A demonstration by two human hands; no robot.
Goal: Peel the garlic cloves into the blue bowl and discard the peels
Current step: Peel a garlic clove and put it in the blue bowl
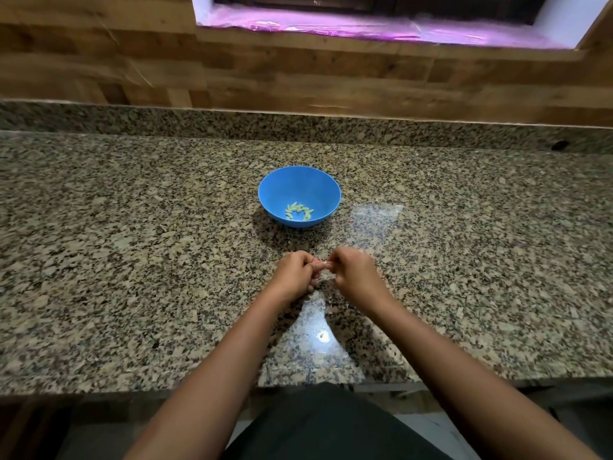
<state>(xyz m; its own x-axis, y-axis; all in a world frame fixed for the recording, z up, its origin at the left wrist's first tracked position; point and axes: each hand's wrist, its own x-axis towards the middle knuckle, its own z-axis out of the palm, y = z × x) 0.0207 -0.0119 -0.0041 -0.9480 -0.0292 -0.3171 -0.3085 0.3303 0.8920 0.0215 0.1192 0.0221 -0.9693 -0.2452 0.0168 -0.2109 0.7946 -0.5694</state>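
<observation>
Step in hand: peeling, as I read it. Both hands are drawn together on the near side of the bowl, working at something tiny between them.

Left hand: near side of the bowl and a shade left of it, fingers curled in tight with the tips turned toward the other hand.

Right hand: near side of the bowl and a shade right of it, fingers curled too, tips meeting the left hand's.

Clove in work: I can't make it out. The spot where the fingertips meet is blurred and the knuckles cover it, so what either hand pinches, I cannot tell.

Peeled cloves: a small pale heap on the bowl's floor, toward its near wall.

Bowl: upright on the counter, apart from both hands.

Peels: none that I can pick out around the bowl against the speckled stone.

Next move, my guess: once the skin comes free, one hand must reach forward over the bowl's near rim and let the clove drop in, the other keeping the peel back.

Watch for: a clove this small slipping onto stone that would hide it.
</observation>
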